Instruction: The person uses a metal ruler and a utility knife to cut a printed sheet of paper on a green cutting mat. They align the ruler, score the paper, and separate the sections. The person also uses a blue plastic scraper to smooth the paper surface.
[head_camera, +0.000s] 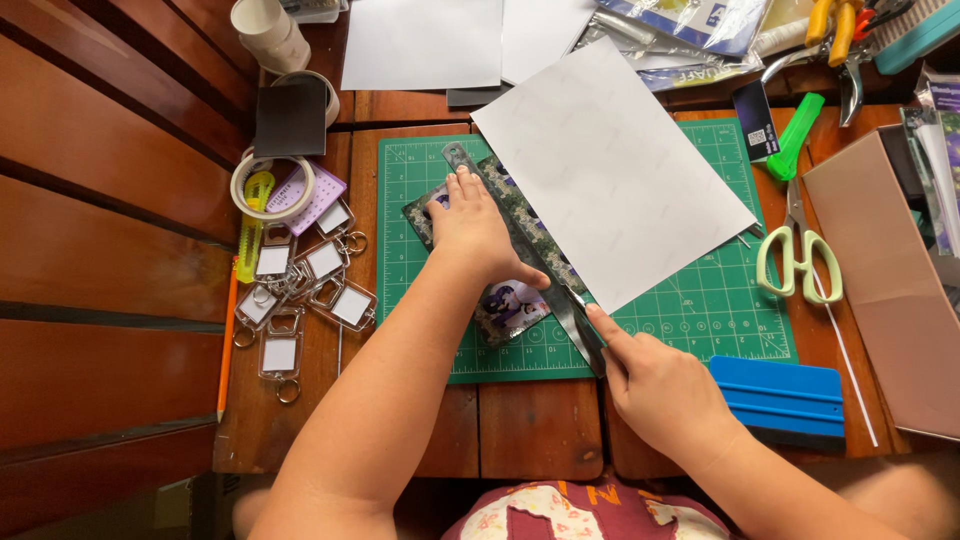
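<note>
Keychain frames (300, 290) lie left of the green cutting mat (420, 300). Left hand (475, 230) presses flat, fingers together, on metal ruler (520, 240) over printed sheet (505, 305); right hand (660, 385), near right, is clamped on knife (585, 325) at ruler's edge. Best keep ruler pinned, blade tight against it.

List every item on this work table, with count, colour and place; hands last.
Green gridded cutting mat: one, table centre.
Metal ruler: one, silver, diagonal on mat, under left hand.
Printed picture sheet: one, multicoloured, beneath ruler.
White paper sheet: one, on mat, right of ruler.
Clear plastic keychain frames: several, left of mat.
Tape roll: one, white, far left.
Yellow utility knife: one, beside tape roll.
Pale green scissors: one, right of mat.
Blue squeegee: one, near right hand.
Left hand: pressing ruler.
Right hand: holding dark cutting blade against ruler.
</note>
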